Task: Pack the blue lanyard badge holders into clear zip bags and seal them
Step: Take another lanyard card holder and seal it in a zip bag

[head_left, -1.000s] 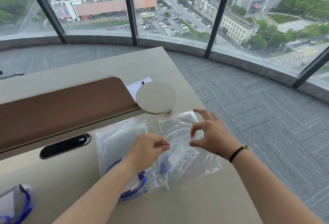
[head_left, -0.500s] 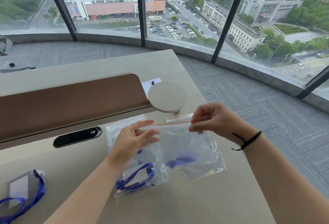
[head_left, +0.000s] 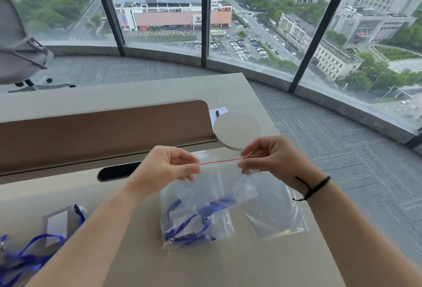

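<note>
A clear zip bag (head_left: 219, 186) hangs above the desk, its red zip line stretched level between my hands. My left hand (head_left: 169, 169) pinches the strip's left end and my right hand (head_left: 271, 161) pinches the right end. A blue lanyard badge holder (head_left: 217, 204) shows through the hanging bag. Under it lies a second bag (head_left: 182, 232) with a blue lanyard badge holder inside, and a flat clear bag (head_left: 276, 218) lies to its right. Loose badge holders with blue lanyards (head_left: 45, 236) lie at the desk's left edge.
A brown divider panel (head_left: 98, 131) runs across the beige desk (head_left: 228, 268), with a black cable slot (head_left: 116, 171) below it. A round white disc (head_left: 237, 129) stands behind my hands. The desk's right edge drops to grey carpet. An office chair (head_left: 20, 54) is at far left.
Both hands have lifted the bag off the desk and moved apart along the zip strip, pulling the red line taut. The camera has tilted up.
</note>
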The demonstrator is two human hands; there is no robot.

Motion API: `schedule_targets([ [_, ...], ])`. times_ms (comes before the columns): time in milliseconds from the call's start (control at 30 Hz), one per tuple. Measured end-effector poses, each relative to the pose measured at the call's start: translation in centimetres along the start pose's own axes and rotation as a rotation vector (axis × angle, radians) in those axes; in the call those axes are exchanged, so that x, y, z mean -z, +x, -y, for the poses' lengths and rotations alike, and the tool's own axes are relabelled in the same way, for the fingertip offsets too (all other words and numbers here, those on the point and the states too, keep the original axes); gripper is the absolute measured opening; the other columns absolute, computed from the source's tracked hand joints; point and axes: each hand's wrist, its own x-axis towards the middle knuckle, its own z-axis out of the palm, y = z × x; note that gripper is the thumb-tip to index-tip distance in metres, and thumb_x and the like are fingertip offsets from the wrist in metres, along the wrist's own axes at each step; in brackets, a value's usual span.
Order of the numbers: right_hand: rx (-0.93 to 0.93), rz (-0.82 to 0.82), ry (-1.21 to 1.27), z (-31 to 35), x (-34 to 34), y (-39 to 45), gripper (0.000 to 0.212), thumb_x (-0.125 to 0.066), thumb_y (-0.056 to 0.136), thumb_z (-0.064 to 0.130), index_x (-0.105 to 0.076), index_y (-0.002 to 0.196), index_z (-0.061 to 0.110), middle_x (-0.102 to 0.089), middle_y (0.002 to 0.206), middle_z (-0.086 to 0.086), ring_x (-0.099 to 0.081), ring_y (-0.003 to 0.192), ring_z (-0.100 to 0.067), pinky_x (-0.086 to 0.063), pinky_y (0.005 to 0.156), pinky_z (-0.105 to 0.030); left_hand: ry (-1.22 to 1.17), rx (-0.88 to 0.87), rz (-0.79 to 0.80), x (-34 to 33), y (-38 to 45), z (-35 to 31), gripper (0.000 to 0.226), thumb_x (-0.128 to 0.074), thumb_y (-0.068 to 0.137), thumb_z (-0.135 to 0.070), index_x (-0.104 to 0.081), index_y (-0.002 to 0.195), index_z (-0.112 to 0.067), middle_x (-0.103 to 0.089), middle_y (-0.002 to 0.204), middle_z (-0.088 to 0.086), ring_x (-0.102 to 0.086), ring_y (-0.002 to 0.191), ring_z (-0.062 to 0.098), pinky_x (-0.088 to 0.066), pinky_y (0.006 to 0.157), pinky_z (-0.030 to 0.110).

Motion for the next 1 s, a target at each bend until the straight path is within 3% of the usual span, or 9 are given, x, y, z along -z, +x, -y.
schedule_targets([
  [100, 0.021, 0.041, -0.01, 0.1, -2.4, 0.7, 0.017, -0.08, 0.068, -0.009, -0.069, 0.079, 0.0, -0.072, 0.069, -0.018, -0.071, 0.058, -0.022, -0.059, 0.061, -0.027, 0.359, -0.099, 0.09, -0.2, 0.4, -1.6, 0.011, -0.079, 0.085, -0.025, -0.08, 0.095, -0.022, -0.077, 0.075, -0.006, -0.073, 0.072, 0.012, -0.054, 0.071, 0.016],
  [167, 0.05, 0.057, -0.014, 0.1, -3.9, 1.1, 0.016, -0.081, 0.068, -0.006, -0.07, 0.078, 0.0, -0.073, 0.071, -0.018, -0.071, 0.06, -0.022, -0.06, 0.063, -0.029, 0.441, -0.161, 0.124, -0.9, 0.7, -2.3, 0.006, -0.078, 0.086, -0.03, -0.081, 0.091, -0.028, -0.076, 0.074, -0.01, -0.071, 0.071, 0.008, -0.056, 0.073, 0.019],
  [333, 0.095, 0.031, -0.028, -0.1, -4.8, 1.4, 0.03, -0.086, 0.058, 0.017, -0.073, 0.078, 0.001, -0.074, 0.074, -0.019, -0.071, 0.065, -0.027, -0.06, 0.067, -0.033, 0.399, -0.178, 0.116, -1.1, 0.7, -2.3, 0.006, -0.078, 0.086, -0.026, -0.081, 0.088, -0.021, -0.077, 0.076, -0.005, -0.072, 0.071, 0.014, -0.061, 0.076, 0.03],
  [467, 0.1, 0.035, -0.094, -0.1, -4.9, 1.1, 0.028, -0.087, 0.057, 0.031, -0.076, 0.071, 0.01, -0.073, 0.069, -0.017, -0.067, 0.062, -0.024, -0.057, 0.067, -0.035, 0.309, -0.146, 0.107, -1.2, 0.0, -2.0, 0.006, -0.079, 0.085, -0.019, -0.081, 0.083, -0.015, -0.076, 0.073, -0.001, -0.068, 0.065, 0.011, -0.053, 0.065, 0.019],
  [567, 0.102, 0.045, -0.119, 0.6, -4.8, 0.6, 0.029, -0.086, 0.059, 0.027, -0.073, 0.069, 0.003, -0.073, 0.067, -0.016, -0.065, 0.06, -0.021, -0.056, 0.063, -0.031, 0.267, -0.132, 0.11, -0.8, -0.5, -2.1, 0.005, -0.079, 0.085, -0.016, -0.081, 0.081, -0.014, -0.077, 0.073, 0.001, -0.069, 0.065, 0.011, -0.051, 0.064, 0.015],
  [733, 0.116, 0.055, -0.04, 2.0, -4.5, -0.3, 0.024, -0.082, 0.065, 0.015, -0.069, 0.068, -0.004, -0.07, 0.062, -0.014, -0.063, 0.052, -0.02, -0.055, 0.054, -0.027, 0.312, -0.064, 0.195, 2.6, -1.6, -0.8, 0.01, -0.077, 0.088, -0.018, -0.078, 0.08, -0.013, -0.078, 0.076, 0.003, -0.074, 0.073, 0.016, -0.057, 0.073, 0.023],
  [833, 0.093, 0.019, 0.076, 2.4, -4.4, -0.4, 0.02, -0.079, 0.067, 0.016, -0.064, 0.063, 0.003, -0.068, 0.061, -0.016, -0.062, 0.047, -0.021, -0.052, 0.047, -0.027, 0.162, -0.004, 0.208, 5.4, -2.5, 1.0, 0.011, -0.078, 0.085, -0.018, -0.077, 0.082, -0.008, -0.078, 0.08, 0.01, -0.075, 0.077, 0.021, -0.058, 0.077, 0.028],
  [933, 0.04, 0.004, 0.171, 2.6, -5.0, -0.3, 0.021, -0.074, 0.074, 0.015, -0.055, 0.066, 0.007, -0.067, 0.06, -0.015, -0.06, 0.042, -0.02, -0.047, 0.04, -0.023, -0.215, 0.033, 0.236, 6.8, -3.3, 2.9, 0.034, -0.088, 0.073, -0.034, -0.076, 0.084, -0.004, -0.075, 0.087, 0.018, -0.075, 0.084, 0.028, -0.06, 0.08, 0.034],
  [1000, 0.009, 0.002, 0.227, 2.7, -5.7, -0.1, 0.022, -0.069, 0.079, 0.014, -0.051, 0.068, 0.009, -0.066, 0.058, -0.014, -0.059, 0.04, -0.021, -0.045, 0.037, -0.023, -0.451, 0.047, 0.258, 6.8, -3.4, 4.3, 0.04, -0.091, 0.067, -0.038, -0.074, 0.085, -0.006, -0.075, 0.098, 0.023, -0.073, 0.098, 0.039, -0.06, 0.087, 0.047],
])
